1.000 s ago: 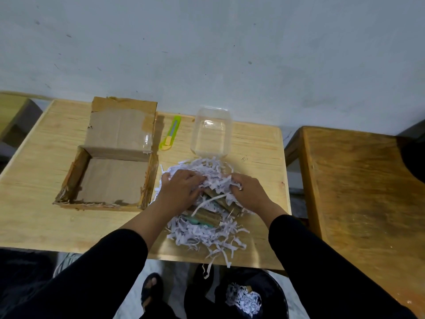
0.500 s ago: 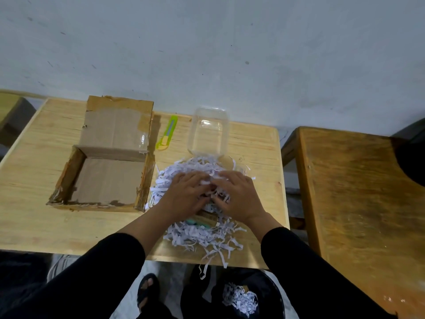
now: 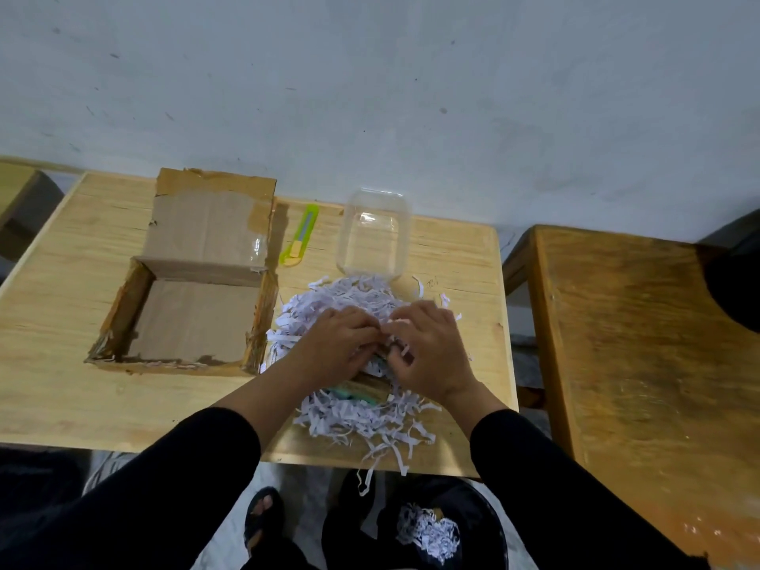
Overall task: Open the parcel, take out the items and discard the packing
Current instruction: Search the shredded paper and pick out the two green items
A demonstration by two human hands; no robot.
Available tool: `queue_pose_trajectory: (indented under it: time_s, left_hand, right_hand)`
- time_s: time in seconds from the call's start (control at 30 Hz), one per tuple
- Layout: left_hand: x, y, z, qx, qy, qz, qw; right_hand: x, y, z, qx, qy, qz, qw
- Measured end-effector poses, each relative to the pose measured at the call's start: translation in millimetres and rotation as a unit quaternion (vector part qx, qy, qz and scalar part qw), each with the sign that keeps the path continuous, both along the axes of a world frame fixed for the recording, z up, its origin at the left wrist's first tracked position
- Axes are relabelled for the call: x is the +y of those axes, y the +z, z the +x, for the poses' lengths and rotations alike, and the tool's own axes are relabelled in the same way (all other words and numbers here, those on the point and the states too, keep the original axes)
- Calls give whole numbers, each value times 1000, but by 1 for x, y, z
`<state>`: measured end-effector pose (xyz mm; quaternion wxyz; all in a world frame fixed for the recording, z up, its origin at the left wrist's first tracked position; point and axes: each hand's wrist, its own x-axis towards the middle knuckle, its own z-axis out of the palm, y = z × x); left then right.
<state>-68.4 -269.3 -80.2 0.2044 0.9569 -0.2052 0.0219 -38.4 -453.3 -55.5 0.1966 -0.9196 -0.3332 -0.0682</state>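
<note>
An open cardboard parcel box (image 3: 193,318) lies on the left of the light wooden table (image 3: 61,397), its flap folded back. Right of it sits a heap of white shredded paper (image 3: 353,421). My left hand (image 3: 337,343) and my right hand (image 3: 432,347) lie side by side on top of the heap, fingers curled into the shreds. Between my wrists a brown and teal item (image 3: 366,390) shows partly under the paper. A clear plastic container (image 3: 372,236) stands behind the heap.
A green utility knife (image 3: 300,240) lies between the box flap and the container. A black bin (image 3: 464,524) under the table's front edge holds shredded paper. A darker wooden table (image 3: 641,355) stands to the right. My foot in a sandal (image 3: 261,512) is below.
My hands, apart on the heap a second ago, have come together at its middle and dug into the shreds. The view has shifted slightly.
</note>
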Motion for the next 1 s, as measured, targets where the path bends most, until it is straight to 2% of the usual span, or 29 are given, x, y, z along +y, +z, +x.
queue_pose_trajectory:
  time_s: [0.13,0.2,0.33,0.43,0.53,0.63,0.77,0.87,1.0]
  left_hand:
    - [-2,-7,1,90,24,18,995]
    - [-2,-5,2,117,59,14,991]
    - [-4,0,6,105,97,-14,990]
    - [-7,3,10,105,121,-50,986]
    - [-6,4,10,83,148,-106,980]
    - [-5,2,7,48,94,-104,989]
    - [-10,0,3,110,48,-87,989]
    - [-16,0,6,125,74,-101,984]
    - [-15,0,9,126,138,-101,977]
  right_hand:
    - [-1,-17,-2,74,-37,-63,995]
    - [-7,-20,2,104,-67,-50,991]
    - [-12,-16,14,191,-138,8,972]
    - [-14,-11,20,196,-209,48,957]
    - [-13,-4,18,137,-188,46,972]
    - [-11,-1,10,82,-109,39,990]
    - [-13,-13,1,131,-22,26,991]
    - [-16,-22,3,186,-85,19,979]
    - [-21,-25,11,209,-159,68,963]
